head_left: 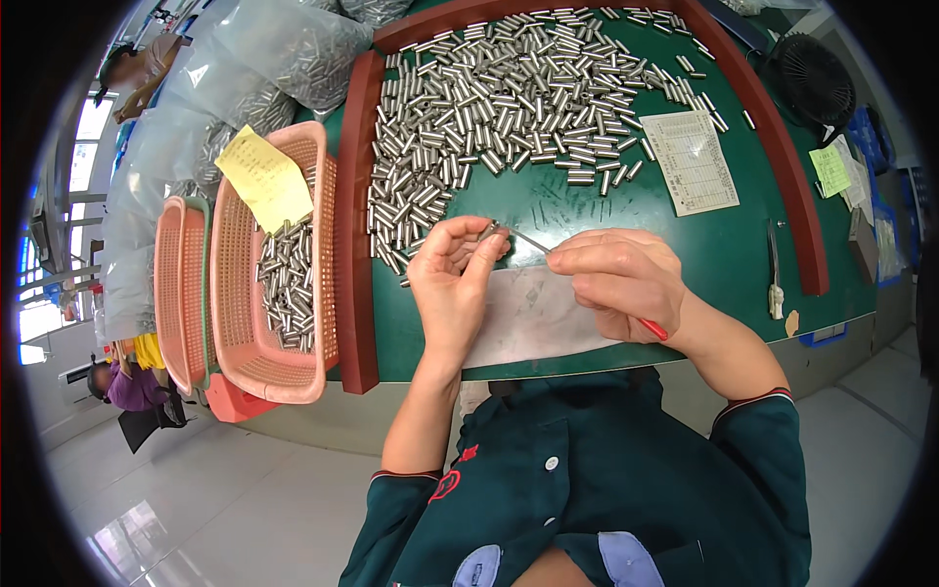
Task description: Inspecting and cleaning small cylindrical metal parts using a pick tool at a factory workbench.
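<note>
Over the near part of the green table, my left hand point(450, 284) is closed, pinching a small metal cylinder point(495, 230) between thumb and fingers; much of it is hidden. My right hand point(626, 279) grips a thin metal rod tool point(531, 242) with a red handle end point(653, 329) showing below the palm. Its tip meets the cylinder at my left fingertips. Whether it is a file or a pick cannot be made out. A greyish cloth or sheet point(538, 318) lies under both hands. Beyond them spreads a heap of short shiny metal cylinders point(509, 108).
Dark red rails point(360, 225) border the table. Left of it, a pink basket point(227, 254) holds more cylinders and a yellow paper point(264, 176). Filled clear bags point(293, 59) stand behind. Rightward lie a printed sheet point(690, 161), a slim tool point(775, 269) and a black fan point(810, 78).
</note>
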### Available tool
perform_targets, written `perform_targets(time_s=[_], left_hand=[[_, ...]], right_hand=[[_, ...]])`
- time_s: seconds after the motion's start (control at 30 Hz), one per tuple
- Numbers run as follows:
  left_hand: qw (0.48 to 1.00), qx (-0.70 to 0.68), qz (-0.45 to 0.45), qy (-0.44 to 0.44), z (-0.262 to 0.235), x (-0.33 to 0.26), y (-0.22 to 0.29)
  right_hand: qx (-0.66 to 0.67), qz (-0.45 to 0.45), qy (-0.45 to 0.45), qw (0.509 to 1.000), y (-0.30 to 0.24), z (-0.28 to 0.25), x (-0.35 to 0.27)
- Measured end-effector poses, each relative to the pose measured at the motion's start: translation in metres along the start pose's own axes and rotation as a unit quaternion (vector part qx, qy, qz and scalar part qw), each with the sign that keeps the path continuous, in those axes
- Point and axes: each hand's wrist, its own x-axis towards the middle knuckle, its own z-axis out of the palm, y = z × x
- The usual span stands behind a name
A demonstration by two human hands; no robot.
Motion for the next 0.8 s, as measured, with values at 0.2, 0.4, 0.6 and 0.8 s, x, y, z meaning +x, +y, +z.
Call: perform_targets(time_s=[0.2,0.4,0.6,0.8], left_hand=[[1.000,0.000,-0.009,-0.011,0.001,-0.001,0.001],[1.000,0.015,-0.003,-0.012,0.001,-0.001,0.000],[0.996,0.086,0.040,-0.006,0.001,-0.003,-0.002],[0.989,0.133,0.069,0.007,-0.001,-0.001,-0.005]], right_hand=[[0.004,0.016,-0.036,0.999,0.000,-0.001,-0.001],[-0.018,0.007,-0.024,1.000,0.002,0.003,-0.003],[-0.018,-0.024,0.001,1.000,0.004,0.008,-0.003],[-0.031,0.003,0.003,1.000,0.005,0.011,-0.005]])
